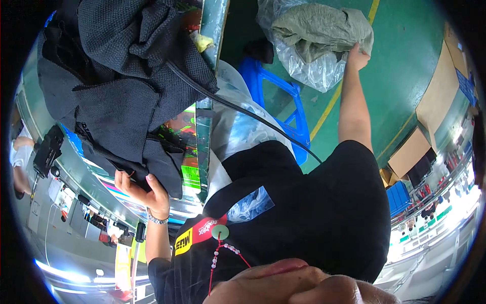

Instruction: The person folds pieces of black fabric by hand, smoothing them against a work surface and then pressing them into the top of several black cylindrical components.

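"Black cloth [119,101]: lying where?"
"Heaped on the counter [203,147] beyond the left grip [140,192], pinched there by its near edge."
"And in the right grip [358,59]?"
"Grey-green cloth [324,26], clutched above clear plastic [315,73]."

This place is looking like a workshop or a factory for cloth things; a shiny green floor [392,55] is stretching out, with a straight yellow painted line [331,103] running along it; big brown cardboard boxes [409,151] are standing near one side; a heap of rough black cloth [116,109] is covering a green-edged worktable [213,33]; crumpled grey-green cloth [319,25] is bunching up over a see-through plastic bag [311,72]; a long white light [63,272] is shining brightly.
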Demonstrator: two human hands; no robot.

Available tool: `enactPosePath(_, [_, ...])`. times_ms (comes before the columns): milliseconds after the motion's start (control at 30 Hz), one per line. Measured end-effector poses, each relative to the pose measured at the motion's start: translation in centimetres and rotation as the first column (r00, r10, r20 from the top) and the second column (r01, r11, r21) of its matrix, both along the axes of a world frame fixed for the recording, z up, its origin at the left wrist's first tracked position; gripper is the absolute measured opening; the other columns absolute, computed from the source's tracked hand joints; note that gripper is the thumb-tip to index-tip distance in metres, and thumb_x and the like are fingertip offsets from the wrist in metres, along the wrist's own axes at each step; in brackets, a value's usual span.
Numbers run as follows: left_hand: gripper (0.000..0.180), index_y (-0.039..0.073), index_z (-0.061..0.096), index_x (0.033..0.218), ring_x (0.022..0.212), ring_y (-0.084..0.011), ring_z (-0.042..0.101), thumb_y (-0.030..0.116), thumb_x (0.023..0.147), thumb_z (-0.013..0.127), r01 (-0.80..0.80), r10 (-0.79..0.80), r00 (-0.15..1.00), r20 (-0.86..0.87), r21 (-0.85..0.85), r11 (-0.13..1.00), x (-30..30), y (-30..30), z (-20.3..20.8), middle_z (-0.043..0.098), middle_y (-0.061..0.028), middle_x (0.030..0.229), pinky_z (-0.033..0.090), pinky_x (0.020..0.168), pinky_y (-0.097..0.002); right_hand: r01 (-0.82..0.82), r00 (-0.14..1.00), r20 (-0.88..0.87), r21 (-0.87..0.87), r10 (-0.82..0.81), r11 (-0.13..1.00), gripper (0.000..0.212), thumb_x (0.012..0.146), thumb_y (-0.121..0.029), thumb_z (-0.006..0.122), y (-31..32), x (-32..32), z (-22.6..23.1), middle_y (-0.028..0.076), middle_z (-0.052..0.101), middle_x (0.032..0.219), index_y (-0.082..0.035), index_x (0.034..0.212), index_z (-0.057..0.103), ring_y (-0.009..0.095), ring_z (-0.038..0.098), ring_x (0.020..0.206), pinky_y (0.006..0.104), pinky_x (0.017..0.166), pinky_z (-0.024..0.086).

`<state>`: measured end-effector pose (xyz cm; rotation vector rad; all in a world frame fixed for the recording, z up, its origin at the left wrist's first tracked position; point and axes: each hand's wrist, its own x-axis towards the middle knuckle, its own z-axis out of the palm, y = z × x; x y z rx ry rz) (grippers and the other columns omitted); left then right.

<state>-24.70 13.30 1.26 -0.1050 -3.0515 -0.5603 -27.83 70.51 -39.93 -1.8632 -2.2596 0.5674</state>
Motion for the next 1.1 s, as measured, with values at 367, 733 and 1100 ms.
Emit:
enactPosePath(367, [0.031, -0.004, 0.042, 0.122, 0.121, -0.0287, 0.04, 0.005, 0.092, 0.047, 0.012, -0.01, 0.999, -0.047, 0.025, 1.0, 0.3, 0.1, -0.6, 0.038, -0.0183, 0.133, 0.03, 0.103, -0.0378, -0.344, 0.74, -0.018, -0.869, 0.672, 0.356, 0.042, 0.09, -0.043, 0.046, -20.6, 10.1, -7.4, 0.016, 0.069, 0.091, -0.01, 0.1, 0.07, 0.029, 0.067, 0.085, 0.0407, 0.081, 0.053])
enactPosePath(733, [0.023, 0.001, 0.065, 0.094, 0.098, -0.0279, 0.059, -0.01, 0.074, 0.062, 0.046, 0.012, 0.978, -0.209, 0.272, 0.961, -3.0, 2.9, 0.7, 0.063, -0.0123, 0.099, 0.046, 0.085, -0.0348, -0.838, 0.542, -0.617, -0.445, 0.571, 0.315, 0.03, 0.096, -0.023, 0.051, -5.9, -0.9, 7.4, 0.015, 0.066, 0.099, 0.003, 0.109, 0.06, 0.022, 0.066, 0.091, 0.0307, 0.074, 0.054])
enactPosePath(1100, [0.02, 0.003, 0.06, 0.081, 0.063, 0.0005, 0.041, 0.02, 0.09, 0.065, -0.173, 0.598, 0.801, -0.002, 0.957, 0.234, -0.4, -2.9, 3.2, 0.05, 0.0079, 0.069, 0.033, 0.055, -0.0161, -0.964, -0.261, -0.917, 0.264, 0.3, -0.03, 0.015, 0.095, -0.011, 0.052, -29.6, -7.0, 47.9, 0.01, 0.062, 0.088, 0.002, 0.091, 0.058, 0.014, 0.06, 0.079, 0.0262, 0.069, 0.047])
